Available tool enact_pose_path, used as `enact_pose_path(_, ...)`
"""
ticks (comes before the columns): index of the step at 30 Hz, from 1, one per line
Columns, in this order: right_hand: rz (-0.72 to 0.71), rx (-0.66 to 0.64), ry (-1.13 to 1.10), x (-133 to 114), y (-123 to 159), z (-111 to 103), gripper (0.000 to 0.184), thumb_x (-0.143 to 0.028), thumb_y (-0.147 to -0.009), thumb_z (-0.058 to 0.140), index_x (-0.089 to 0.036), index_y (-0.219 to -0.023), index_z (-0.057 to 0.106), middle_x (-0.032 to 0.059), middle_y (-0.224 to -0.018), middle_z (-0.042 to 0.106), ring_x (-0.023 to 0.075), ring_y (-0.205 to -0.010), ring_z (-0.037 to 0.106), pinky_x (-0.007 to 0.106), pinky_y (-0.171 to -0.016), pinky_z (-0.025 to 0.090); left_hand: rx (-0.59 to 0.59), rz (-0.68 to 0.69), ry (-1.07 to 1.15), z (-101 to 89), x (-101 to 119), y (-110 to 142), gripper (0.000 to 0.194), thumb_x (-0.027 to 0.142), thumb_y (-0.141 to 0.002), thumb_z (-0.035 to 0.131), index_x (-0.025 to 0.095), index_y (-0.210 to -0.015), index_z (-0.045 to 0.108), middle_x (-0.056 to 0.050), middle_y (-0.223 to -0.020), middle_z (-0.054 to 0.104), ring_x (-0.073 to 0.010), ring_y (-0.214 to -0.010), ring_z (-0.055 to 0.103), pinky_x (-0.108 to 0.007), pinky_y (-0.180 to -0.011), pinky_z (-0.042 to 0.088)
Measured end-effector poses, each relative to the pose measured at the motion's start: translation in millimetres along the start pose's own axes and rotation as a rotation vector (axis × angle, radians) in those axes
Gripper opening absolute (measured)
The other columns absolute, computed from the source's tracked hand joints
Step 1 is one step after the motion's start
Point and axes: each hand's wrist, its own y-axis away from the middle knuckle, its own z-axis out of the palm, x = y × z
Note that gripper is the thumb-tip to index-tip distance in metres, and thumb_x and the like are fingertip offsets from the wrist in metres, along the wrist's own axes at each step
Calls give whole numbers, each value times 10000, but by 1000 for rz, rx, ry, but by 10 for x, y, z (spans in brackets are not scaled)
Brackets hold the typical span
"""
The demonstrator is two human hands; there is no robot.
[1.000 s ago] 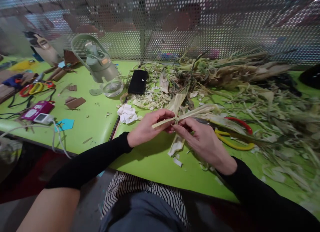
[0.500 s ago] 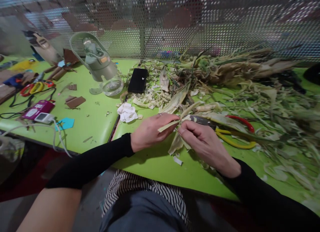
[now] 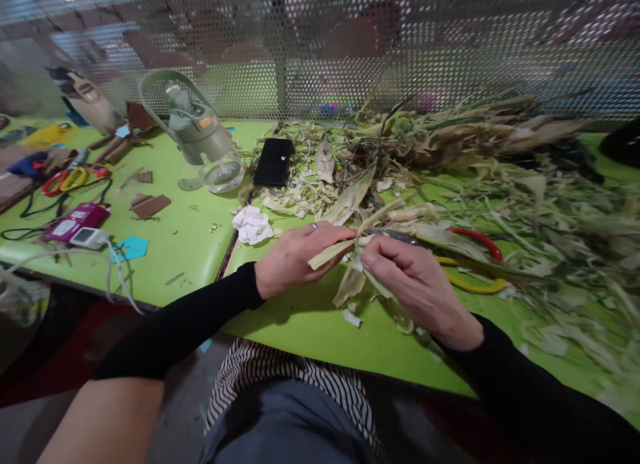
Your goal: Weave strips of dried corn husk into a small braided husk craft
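Both hands meet over the green table (image 3: pixel 310 324) and pinch pale strips of dried corn husk (image 3: pixel 333 252). My left hand (image 3: pixel 300 257) is closed on the husk strip's left end, a ring on one finger. My right hand (image 3: pixel 420 284) is closed on the crossing point, with a husk piece (image 3: pixel 350 285) hanging below its fingers. Just behind my right hand lie scissors with red and yellow handles (image 3: pixel 470 264), partly covered by husks.
A big heap of dried husks and stalks (image 3: pixel 475 151) fills the right and back of the table. A black phone (image 3: pixel 273 162), crumpled tissue (image 3: pixel 253 225), a green fan-like device (image 3: pixel 200 131), cables, coloured scissors and a pink device (image 3: pixel 75 219) lie left. Perforated metal screen behind.
The long husk strip that stuck out to the right has been drawn in and folded at my fingertips. Both hands stay close together, shifted slightly.
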Motion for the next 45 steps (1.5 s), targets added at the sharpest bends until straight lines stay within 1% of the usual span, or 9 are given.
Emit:
enact_pose_path(10, -162, 8, 202, 23, 61, 107, 291, -211, -909, 457, -236, -635, 362, -61, -547, 338, 89, -494, 312, 256, -487, 263, -18, 7, 3, -18, 81, -24, 158, 190, -987, 523, 131, -1008, 667, -70, -970, 797, -121, -829, 749, -225, -740, 593)
enact_pose_path(14, -216, 53, 238, 74, 56, 165, 292, -184, -904, 473, -231, -641, 355, -67, -543, 346, 81, -484, 314, 248, -485, 259, -92, -104, 48, -12, 50, -25, 211, 234, -989, 511, 136, -994, 699, -77, -939, 790, -142, -798, 729, -250, -713, 573)
enact_pose_path(16, -212, 55, 218, 100, 32, 146, 325, -218, -934, 492, -228, -636, 364, -66, -545, 345, 81, -487, 318, 246, -484, 263, -166, -248, 208, -7, 0, -54, 247, 287, -992, 524, 127, -958, 709, -70, -839, 763, -136, -744, 700, -249, -689, 556)
enact_pose_path(20, -133, 164, 141, 159, -39, -9, 461, -485, -1016, 474, -218, -641, 464, -37, -573, 430, 95, -487, 382, 253, -465, 288, -315, -609, 835, -5, -87, -119, 407, 497, -980, 550, 119, -1004, 699, -52, -808, 705, -100, -662, 639, -227, -624, 540)
enact_pose_path(22, -84, 249, 166, 183, -73, -88, 533, -620, -989, 463, -215, -644, 502, -17, -590, 471, 106, -487, 409, 266, -451, 290, -327, -687, 1092, -8, -90, -130, 436, 546, -943, 600, 133, -1039, 700, -63, -906, 711, -95, -714, 648, -227, -661, 551)
enact_pose_path(25, -53, 199, 203, 184, -106, -126, 589, -698, -953, 462, -199, -657, 568, 23, -623, 545, 136, -535, 483, 285, -476, 334, -338, -706, 1257, -9, -60, -122, 377, 501, -917, 666, 140, -1014, 714, -49, -893, 696, -90, -744, 642, -226, -712, 540)
enact_pose_path(32, -104, 151, 69, 76, -78, -88, 463, -514, -991, 519, -218, -637, 562, 14, -645, 567, 149, -586, 516, 286, -560, 402, -405, -667, 1242, -23, 14, -134, 353, 483, -933, 647, 144, -980, 733, -33, -830, 675, -104, -760, 621, -263, -784, 523)
enact_pose_path(39, -2, 188, 37, 142, -33, -75, 494, -582, -965, 534, -210, -641, 537, 1, -627, 488, 143, -594, 451, 294, -562, 370, -416, -523, 997, -78, 75, -153, 335, 444, -966, 605, 149, -991, 762, -64, -909, 728, -147, -875, 657, -291, -882, 526)
enact_pose_path(45, 2, 218, -32, 195, -79, -77, 551, -668, -972, 461, -213, -662, 493, -11, -645, 480, 123, -557, 430, 269, -513, 357, -404, -614, 1039, -10, 89, -99, 286, 384, -945, 642, 136, -1041, 746, -98, -1028, 742, -159, -927, 691, -310, -884, 566)
